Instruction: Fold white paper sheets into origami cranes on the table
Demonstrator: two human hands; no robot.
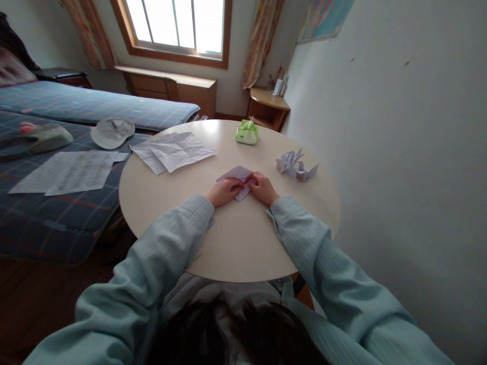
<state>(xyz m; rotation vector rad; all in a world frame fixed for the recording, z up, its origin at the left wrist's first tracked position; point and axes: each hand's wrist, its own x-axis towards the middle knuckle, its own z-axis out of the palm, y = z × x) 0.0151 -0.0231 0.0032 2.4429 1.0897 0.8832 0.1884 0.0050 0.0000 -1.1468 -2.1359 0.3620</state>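
As my left fingers (pixel 236 182) and right fingers (pixel 254 177), nearly closed, pinch paper (pixel 238 173) well inside the counter's near edge (pixel 236 271), it seems light, easily creased; best held by its folds.

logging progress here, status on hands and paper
Left hand, right hand on folded paper. Green tissue pack beyond, origami figures off right, both apart from hands.
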